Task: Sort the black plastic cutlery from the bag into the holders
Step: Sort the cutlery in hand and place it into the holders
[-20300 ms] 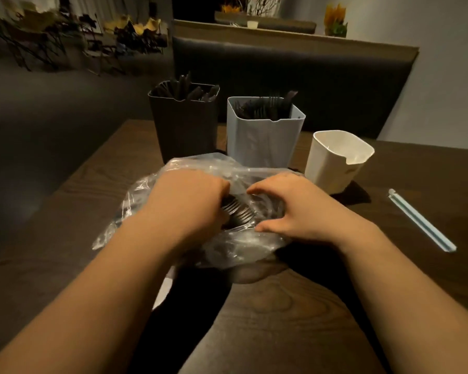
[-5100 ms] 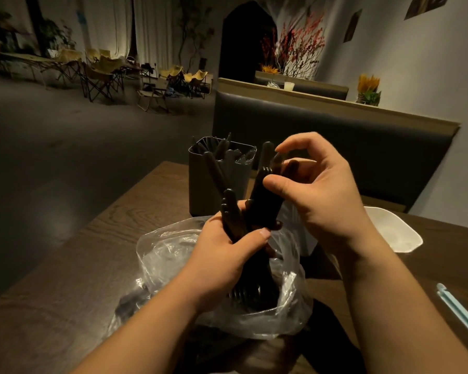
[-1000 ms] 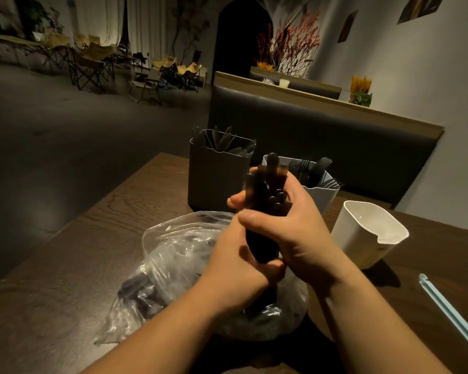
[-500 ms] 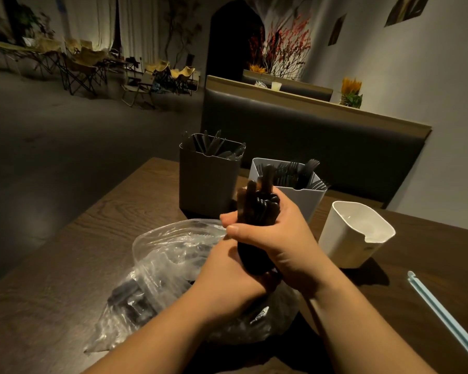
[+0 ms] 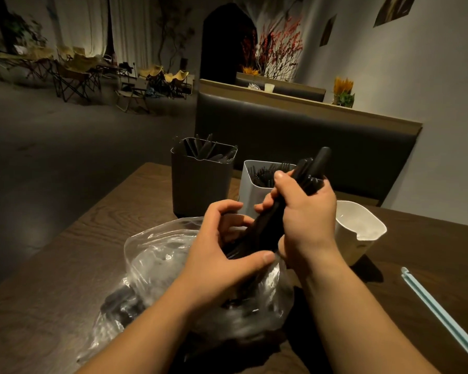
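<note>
My right hand [image 5: 305, 211] grips a bundle of black plastic cutlery [image 5: 270, 225], handles tilted up and to the right over the holders. Below it, my left hand [image 5: 222, 255] curls loosely round the bundle's lower end, thumb underneath. Both hands hover above a clear plastic bag [image 5: 157, 260] that lies on the table with more black cutlery inside. Three holders stand behind the bag. The dark grey holder [image 5: 200, 187] has cutlery handles sticking out. Black forks fill the pale grey holder [image 5: 250, 195]. The white holder [image 5: 362, 238] on the right shows no cutlery.
A light blue plastic strip [image 5: 441, 314] lies on the dark wooden table [image 5: 60, 265] at the right. A padded bench back [image 5: 295, 130] runs right behind the holders. The table's left edge drops to open floor.
My right hand has lifted the bundle and tilted it to the right, towards the pale grey and white holders. My left hand has loosened its grip on the lower end.
</note>
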### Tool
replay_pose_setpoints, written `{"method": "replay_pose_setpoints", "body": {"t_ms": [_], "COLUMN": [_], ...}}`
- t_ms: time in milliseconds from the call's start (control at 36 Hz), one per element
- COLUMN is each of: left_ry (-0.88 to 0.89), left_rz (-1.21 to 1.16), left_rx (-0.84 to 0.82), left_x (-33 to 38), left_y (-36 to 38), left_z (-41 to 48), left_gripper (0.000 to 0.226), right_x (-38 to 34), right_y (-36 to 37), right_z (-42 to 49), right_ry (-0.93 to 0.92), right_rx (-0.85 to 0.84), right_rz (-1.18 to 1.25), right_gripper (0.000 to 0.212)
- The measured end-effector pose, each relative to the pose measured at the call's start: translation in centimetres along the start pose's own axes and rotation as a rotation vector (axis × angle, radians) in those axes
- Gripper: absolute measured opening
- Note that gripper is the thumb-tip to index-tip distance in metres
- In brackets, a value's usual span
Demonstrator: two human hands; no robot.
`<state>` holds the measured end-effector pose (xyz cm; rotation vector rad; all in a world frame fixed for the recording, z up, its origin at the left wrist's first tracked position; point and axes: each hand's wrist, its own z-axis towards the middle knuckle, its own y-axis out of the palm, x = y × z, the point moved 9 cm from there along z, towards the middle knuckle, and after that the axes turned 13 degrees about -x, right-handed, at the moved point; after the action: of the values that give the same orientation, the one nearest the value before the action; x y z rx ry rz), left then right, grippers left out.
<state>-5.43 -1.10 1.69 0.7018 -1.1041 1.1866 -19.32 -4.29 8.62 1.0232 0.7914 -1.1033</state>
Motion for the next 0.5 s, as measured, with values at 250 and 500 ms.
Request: {"method": "replay_pose_setpoints", "body": {"t_ms": [250, 500], "left_ry": [0.185, 0.1], "left_rz": [-0.589, -0.21], "left_rx": [0.201, 0.029], "left_x": [0.4, 0.9], "left_y": [-1.2, 1.5], "left_z": [-0.4, 0.0], "left_gripper": [0.058, 0.052], "right_x": [-0.3, 2.2], "right_y": [-4.7, 0.2], "right_z": [0.6, -1.3], "right_ry": [0.085, 0.332], "right_rx": [0.299, 0.264], "right_rz": [0.432, 0.816], "right_gripper": [0.018, 0.025]}}
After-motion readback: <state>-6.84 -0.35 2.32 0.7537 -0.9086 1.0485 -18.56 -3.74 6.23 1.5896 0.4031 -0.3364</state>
